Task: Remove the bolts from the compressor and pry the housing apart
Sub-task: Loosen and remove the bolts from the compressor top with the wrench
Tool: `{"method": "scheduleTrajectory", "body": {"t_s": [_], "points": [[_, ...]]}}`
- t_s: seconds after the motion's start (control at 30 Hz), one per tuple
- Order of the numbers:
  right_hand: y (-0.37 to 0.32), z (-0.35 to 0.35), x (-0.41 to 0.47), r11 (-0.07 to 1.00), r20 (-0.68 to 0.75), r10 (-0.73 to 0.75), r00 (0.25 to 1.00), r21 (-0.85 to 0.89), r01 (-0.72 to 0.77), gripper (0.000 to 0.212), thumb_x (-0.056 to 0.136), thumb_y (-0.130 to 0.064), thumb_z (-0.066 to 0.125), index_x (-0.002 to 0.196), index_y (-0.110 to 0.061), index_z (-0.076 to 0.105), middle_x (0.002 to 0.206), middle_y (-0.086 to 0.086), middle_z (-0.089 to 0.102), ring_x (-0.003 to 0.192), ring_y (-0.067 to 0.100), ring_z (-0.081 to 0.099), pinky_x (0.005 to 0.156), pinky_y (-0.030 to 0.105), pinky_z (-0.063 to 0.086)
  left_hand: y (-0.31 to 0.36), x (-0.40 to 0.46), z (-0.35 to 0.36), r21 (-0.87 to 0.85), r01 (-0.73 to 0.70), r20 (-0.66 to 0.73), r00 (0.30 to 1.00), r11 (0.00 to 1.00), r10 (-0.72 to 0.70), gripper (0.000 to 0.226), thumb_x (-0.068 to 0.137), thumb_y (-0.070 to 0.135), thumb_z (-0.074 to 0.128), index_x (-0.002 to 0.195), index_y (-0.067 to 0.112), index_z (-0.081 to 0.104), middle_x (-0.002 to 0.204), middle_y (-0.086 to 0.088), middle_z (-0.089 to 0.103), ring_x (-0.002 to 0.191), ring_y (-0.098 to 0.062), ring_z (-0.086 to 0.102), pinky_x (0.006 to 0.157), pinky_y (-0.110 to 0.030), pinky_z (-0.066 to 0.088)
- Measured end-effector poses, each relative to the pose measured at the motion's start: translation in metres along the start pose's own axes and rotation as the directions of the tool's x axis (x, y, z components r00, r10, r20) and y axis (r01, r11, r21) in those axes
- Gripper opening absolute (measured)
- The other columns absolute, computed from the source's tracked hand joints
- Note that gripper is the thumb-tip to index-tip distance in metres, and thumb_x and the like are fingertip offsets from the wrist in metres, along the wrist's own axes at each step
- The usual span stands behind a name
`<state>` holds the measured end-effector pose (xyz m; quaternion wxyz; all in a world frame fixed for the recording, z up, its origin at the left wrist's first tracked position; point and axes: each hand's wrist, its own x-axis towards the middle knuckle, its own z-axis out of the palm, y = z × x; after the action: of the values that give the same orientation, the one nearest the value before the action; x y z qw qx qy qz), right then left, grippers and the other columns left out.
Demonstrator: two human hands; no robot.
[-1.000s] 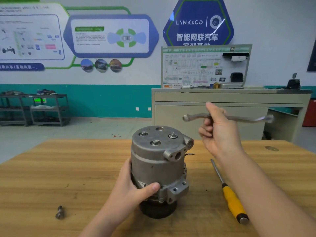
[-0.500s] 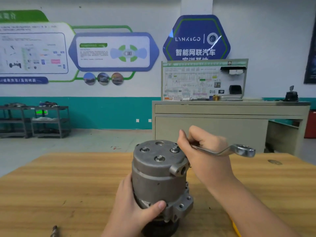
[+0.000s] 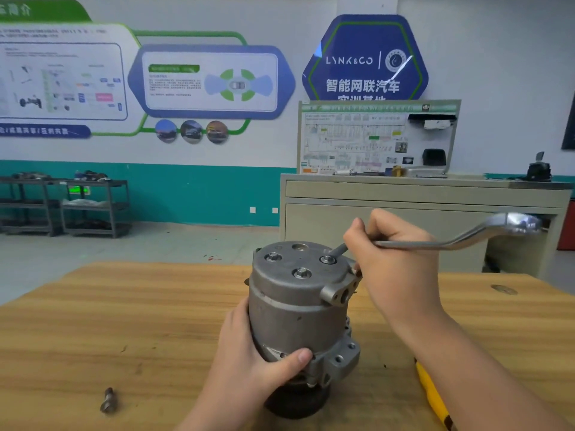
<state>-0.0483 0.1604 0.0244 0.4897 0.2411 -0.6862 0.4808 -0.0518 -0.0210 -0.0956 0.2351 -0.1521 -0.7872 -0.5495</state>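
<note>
Since a moment ago, the right hand has set the wrench ring onto the far-right bolt on the compressor top, gripping the handle. Two more bolts sit beside it. The left hand clasps the compressor's near-left side, upright mid-table. A loose bolt lies near left; a yellow screwdriver near right.
</note>
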Motion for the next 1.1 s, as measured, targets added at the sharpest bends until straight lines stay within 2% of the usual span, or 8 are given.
{"method": "scheduleTrajectory", "body": {"t_s": [0.23,0.4,0.6,0.73,0.83,0.93,1.0,1.1], "points": [[-0.017,-0.001,-0.003,0.914,0.234,-0.271,0.934,-0.243,0.325,0.059,0.079,0.002,0.064,0.058,-0.034,0.021,0.043,-0.011,0.022,0.041,0.002,0.035,0.041,0.007,0.025,0.012,0.0,0.005,0.071,0.001,-0.023,1.0,0.997,0.0,0.116,0.04,0.083,0.071,0.139,0.03,0.04,0.128,0.013,0.05,0.123,-0.003,0.042,0.102,-0.035,0.042],[-0.009,0.005,-0.007,0.853,0.271,-0.299,0.915,-0.354,0.383,0.05,0.069,0.003,0.062,0.063,-0.033,0.029,0.048,-0.016,0.031,0.043,0.009,0.035,0.038,0.025,0.031,0.018,-0.003,0.015,0.144,0.061,-0.106,0.993,0.988,-0.046,0.119,0.037,0.079,0.067,0.14,0.027,0.039,0.124,0.01,0.046,0.12,-0.008,0.039,0.103,-0.038,0.04],[0.022,-0.004,0.003,0.965,0.141,-0.263,0.954,0.022,0.262,0.045,0.085,-0.014,0.058,0.052,-0.023,0.029,0.051,-0.006,0.029,0.044,0.001,0.029,0.046,0.011,0.025,0.014,-0.001,0.012,0.079,0.078,-0.059,0.996,0.994,-0.074,0.118,0.037,0.08,0.069,0.141,0.034,0.035,0.127,0.016,0.044,0.122,-0.002,0.038,0.103,-0.032,0.038],[0.041,-0.013,0.006,0.906,0.105,0.104,0.989,0.401,-0.137,0.036,0.079,-0.017,0.06,0.052,-0.006,0.04,0.042,0.0,0.039,0.039,0.011,0.035,0.044,0.02,0.027,0.007,0.003,-0.008,-0.071,0.043,0.116,0.993,0.997,-0.034,0.091,0.045,0.078,0.076,0.124,0.055,0.039,0.124,0.034,0.051,0.119,0.011,0.047,0.091,-0.013,0.042],[0.05,-0.007,0.014,0.516,0.308,0.508,0.804,0.639,-0.571,0.032,0.072,-0.016,0.068,0.056,-0.006,0.043,0.039,-0.001,0.039,0.032,0.01,0.031,0.037,0.018,0.021,0.005,0.005,-0.021,-0.066,0.075,0.177,0.982,0.995,-0.063,0.086,0.045,0.084,0.07,0.12,0.063,0.033,0.124,0.046,0.041,0.116,0.021,0.041,0.086,-0.008,0.041],[0.055,-0.004,0.017,0.226,0.476,0.691,0.544,0.573,-0.788,0.025,0.067,-0.025,0.072,0.061,-0.016,0.05,0.041,-0.005,0.036,0.032,0.005,0.029,0.029,0.015,0.024,0.004,0.006,-0.023,-0.107,0.087,0.234,0.97,0.991,-0.06,0.097,0.043,0.083,0.071,0.127,0.061,0.028,0.127,0.047,0.04,0.115,0.026,0.04,0.082,-0.002,0.041],[0.054,-0.004,0.024,0.178,0.508,0.73,0.458,0.506,-0.844,0.022,0.064,-0.023,0.074,0.069,-0.013,0.054,0.043,-0.006,0.038,0.032,0.002,0.031,0.027,0.013,0.025,0.006,0.007,-0.015,-0.165,0.094,0.26,0.964,0.982,-0.049,0.108,0.038,0.07,0.08,0.13,0.052,0.027,0.133,0.034,0.042,0.113,0.025,0.044,0.08,0.001,0.04],[0.049,-0.002,0.048,0.353,0.465,0.791,0.398,0.185,-0.917,0.021,0.073,-0.021,0.074,0.08,-0.005,0.063,0.043,-0.005,0.044,0.034,0.002,0.036,0.029,0.012,0.026,0.003,0.01,-0.005,-0.229,0.106,0.267,0.963,0.968,-0.042,0.111,0.036,0.051,0.086,0.132,0.039,0.031,0.133,0.015,0.05,0.112,0.014,0.053,0.081,-0.003,0.044]]}}
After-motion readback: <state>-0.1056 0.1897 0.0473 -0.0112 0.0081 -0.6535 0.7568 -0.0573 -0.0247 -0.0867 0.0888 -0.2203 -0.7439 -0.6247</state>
